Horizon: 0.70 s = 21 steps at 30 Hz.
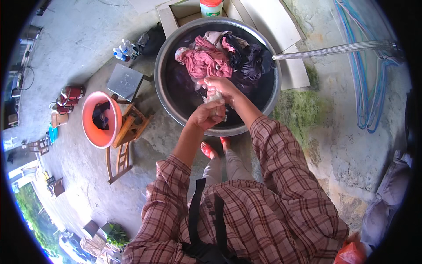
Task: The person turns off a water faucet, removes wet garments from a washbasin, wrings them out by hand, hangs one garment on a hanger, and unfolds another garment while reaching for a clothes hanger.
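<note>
A large round metal basin (pixel 160 99) stands before me with dark water in it. Over its near part, my left hand (pixel 208 115) and my right hand (pixel 220 89) both grip a bunched whitish wet cloth (pixel 215 97). The left hand is nearer to me, the right one just beyond it. Past my hands, a pink garment (pixel 207 62) lies heaped in the water, touching dark garments (pixel 252 62) on its right. A pale cloth (pixel 216 37) shows behind them.
A ribbed hose (pixel 326 51) reaches the basin's right rim. At the left, an orange plastic basin (pixel 117 132) with dark cloth rests on a wooden chair (pixel 132 130), near a grey-topped stool (pixel 124 82). A red-lidded jar (pixel 211 9) stands behind the basin. Coloured hangers or tubing (pixel 356 89) hang right.
</note>
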Motion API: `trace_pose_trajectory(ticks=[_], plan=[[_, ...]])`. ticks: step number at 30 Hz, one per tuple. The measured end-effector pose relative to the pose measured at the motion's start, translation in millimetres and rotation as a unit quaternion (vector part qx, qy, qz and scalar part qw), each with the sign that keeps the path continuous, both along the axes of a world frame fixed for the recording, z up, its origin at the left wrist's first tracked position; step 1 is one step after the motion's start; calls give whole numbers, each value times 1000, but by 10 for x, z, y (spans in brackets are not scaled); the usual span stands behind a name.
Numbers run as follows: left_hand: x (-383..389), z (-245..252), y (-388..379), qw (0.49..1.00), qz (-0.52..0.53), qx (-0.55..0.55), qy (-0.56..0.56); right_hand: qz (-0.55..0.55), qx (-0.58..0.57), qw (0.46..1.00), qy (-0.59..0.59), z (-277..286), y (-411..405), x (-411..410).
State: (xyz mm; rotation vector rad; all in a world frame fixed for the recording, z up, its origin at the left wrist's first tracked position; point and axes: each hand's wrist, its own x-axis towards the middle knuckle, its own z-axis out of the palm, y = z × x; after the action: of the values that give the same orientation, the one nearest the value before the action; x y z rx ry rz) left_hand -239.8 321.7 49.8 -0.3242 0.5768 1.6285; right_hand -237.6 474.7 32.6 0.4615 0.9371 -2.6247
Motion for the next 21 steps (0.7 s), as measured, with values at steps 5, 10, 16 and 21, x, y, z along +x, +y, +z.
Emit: trace_pose_trajectory(ticks=[5,10,16,21], plan=[[11,-170,172,919,-122,-274,256,13,389,921,-11,-501,-121,-222],[244,-177,421,553,-287,-485,613,-123,713,690,-1,-978,-225,-11],[143,-455,2,760,-228,-345,501,3,469,882,-51,-558,-351,18],[351,258,-245,978,11,135,-157,102,-23,981,161,314,99,210]])
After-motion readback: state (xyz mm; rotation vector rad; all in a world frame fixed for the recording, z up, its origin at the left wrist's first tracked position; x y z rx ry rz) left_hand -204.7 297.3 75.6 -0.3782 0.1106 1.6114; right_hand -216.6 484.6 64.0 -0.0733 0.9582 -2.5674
